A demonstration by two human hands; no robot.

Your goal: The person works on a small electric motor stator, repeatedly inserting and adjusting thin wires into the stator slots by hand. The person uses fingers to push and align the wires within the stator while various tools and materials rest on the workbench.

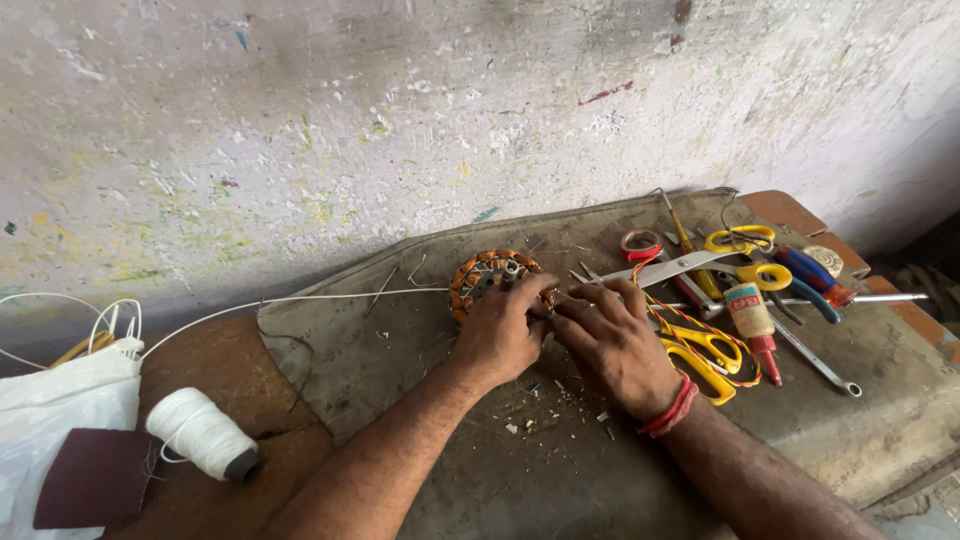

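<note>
A round motor stator (487, 274) wound with copper-orange coils lies on a worn grey sheet (400, 340) near the wall. My left hand (500, 332) rests on its near right side, fingers curled at its rim. My right hand (615, 345), a red thread band on the wrist, meets the left fingertips beside the stator. What the fingertips pinch is too small to tell. A thin white cord (300, 301) runs from the stator leftward along the wall.
Tools are heaped at right: yellow-handled scissors (705, 355), a second pair (740, 240), a spanner (815, 362), pliers (812, 280), a small glue bottle (752, 320), a red tape roll (640, 243). A white thread spool (203, 434) and white bag (60, 420) lie at left.
</note>
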